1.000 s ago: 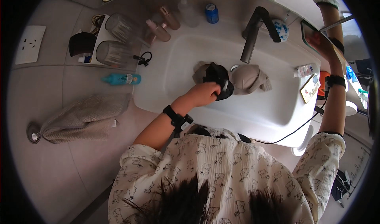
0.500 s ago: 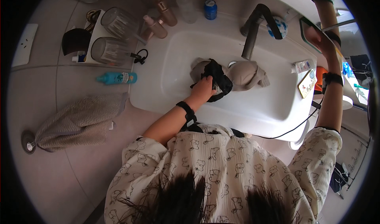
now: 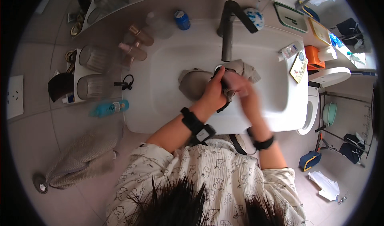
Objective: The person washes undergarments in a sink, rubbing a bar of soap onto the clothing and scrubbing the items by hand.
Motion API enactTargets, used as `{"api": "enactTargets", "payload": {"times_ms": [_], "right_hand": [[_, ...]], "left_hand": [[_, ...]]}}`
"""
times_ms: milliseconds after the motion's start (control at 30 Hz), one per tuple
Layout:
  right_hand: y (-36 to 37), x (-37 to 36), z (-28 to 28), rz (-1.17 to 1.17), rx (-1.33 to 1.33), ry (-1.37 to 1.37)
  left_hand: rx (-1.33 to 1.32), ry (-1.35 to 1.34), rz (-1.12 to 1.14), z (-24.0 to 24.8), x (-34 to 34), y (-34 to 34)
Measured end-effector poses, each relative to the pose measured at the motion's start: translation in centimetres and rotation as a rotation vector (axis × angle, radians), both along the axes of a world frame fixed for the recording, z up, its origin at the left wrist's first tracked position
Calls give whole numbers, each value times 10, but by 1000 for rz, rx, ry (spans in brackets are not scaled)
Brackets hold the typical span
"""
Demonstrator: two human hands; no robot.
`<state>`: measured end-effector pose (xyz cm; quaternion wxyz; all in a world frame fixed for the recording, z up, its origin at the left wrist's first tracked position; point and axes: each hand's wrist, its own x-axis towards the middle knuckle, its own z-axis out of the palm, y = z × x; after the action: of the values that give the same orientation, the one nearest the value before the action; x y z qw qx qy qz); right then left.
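Observation:
My left hand [image 3: 216, 94] is closed around a bunched black cloth garment [image 3: 223, 107] above the sink basin, thumb pointing up toward the faucet. Beside it, my right hand [image 3: 242, 88] is smeared by motion and meets the garment. Its fingers do not show clearly, nor whether anything is in them. Beneath both hands a beige bra [image 3: 193, 85] lies in the white sink [image 3: 160, 118], one cup to the left and the other part crumpled near the drain. Above them stands the dark faucet [image 3: 227, 42], with no water visible from it.
A blue jar [image 3: 182, 20] and pinkish bottles [image 3: 140, 35] stand along the back rim. At right are a white tube [image 3: 289, 51], a small patterned card [image 3: 299, 67] and a green-edged tray [image 3: 290, 17]. A teal bottle [image 3: 112, 108] and a towel [image 3: 86, 158] are at left.
My right hand has come down from the ledge at the upper right to the black garment. My left hand has raised and turned with the garment. The whole view has shifted.

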<state>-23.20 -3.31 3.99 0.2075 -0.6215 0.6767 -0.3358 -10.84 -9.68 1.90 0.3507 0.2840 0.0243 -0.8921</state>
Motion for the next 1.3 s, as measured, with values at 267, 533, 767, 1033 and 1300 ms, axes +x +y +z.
{"api": "enactTargets", "payload": {"times_ms": [267,533,767,1033,1300], "right_hand": [[-44,-23,12,290,340,-226],[20,-103,-35,-343,-25,-1223],[53,-44,11,-111,-87,-1648],[51,-24,-13,40,-164,-784],[3,-28,-10,-251,33,-162]], "left_hand": [[-58,-104,23,-5,-42,36],[-149,-105,137,24,-59,31],[-620,-342,297,65,-116,75],[-649,-656,84,18,-86,109],[-403,-221,48,7,-73,114]]}}
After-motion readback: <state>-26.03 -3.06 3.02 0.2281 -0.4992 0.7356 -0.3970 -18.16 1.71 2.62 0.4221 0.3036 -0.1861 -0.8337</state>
